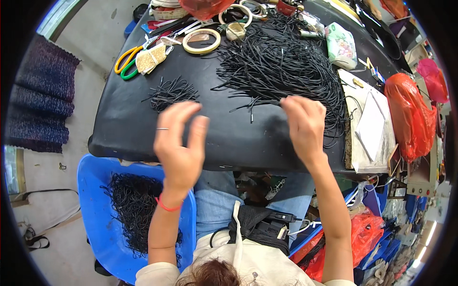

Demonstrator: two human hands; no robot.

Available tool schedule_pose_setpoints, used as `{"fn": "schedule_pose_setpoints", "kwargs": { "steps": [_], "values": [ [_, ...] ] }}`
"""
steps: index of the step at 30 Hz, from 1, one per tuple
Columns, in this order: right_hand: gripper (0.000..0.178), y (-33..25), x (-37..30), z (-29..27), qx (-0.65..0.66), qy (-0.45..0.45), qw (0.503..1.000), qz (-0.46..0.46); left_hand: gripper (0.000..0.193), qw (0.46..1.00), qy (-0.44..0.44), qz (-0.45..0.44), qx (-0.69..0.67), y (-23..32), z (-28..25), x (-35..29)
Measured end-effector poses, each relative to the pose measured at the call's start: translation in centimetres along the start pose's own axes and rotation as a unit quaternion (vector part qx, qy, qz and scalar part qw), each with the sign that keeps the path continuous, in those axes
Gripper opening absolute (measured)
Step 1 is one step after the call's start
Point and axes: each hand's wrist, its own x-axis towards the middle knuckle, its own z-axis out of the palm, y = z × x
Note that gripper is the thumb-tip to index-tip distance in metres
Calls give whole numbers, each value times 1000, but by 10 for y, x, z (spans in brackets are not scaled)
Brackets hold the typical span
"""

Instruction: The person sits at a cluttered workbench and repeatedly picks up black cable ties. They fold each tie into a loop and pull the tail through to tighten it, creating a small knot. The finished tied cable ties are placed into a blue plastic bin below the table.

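My left hand, a ring on one finger, is open with thumb and fingers apart. Its fingertips are just in front of a small bunch of black cords on the black tabletop. At the near edge of a large heap of black cords, my right hand has its fingers curled together. A thin black cord runs to its fingertips and appears pinched there; the fingers partly hide the grip. Some loose cord ends with tips stick out of the heap between the two hands.
Left of my lap, a blue tub holds tangled black cords. Scissors, a tan bundle and a tape roll lie at the far left. On the right are a tissue pack, a board and a red bag.
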Motion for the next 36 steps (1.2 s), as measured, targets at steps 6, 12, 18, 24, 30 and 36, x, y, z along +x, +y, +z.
{"fn": "schedule_pose_setpoints", "kwargs": {
  "steps": [6,12,18,24,30,36],
  "values": [
    [23,-52,-20,-8,129,-81,984,-95,23,839,-264,-300,-368,13,18,-30],
    [25,-48,-26,-19,184,-77,979,-48,22,850,-321,-275,-314,11,-1,-33],
    [23,-44,-19,-26,168,-37,985,26,19,812,-299,-333,-374,10,-1,-44],
    [18,-81,-14,-18,235,-27,962,139,19,726,-193,-440,-492,24,18,-48],
    [22,-89,-22,-16,325,-89,930,149,18,711,-151,-431,-534,22,26,-54],
    [21,-87,-21,-22,301,-83,939,144,14,656,-77,-435,-612,27,23,-50]
  ]
}}
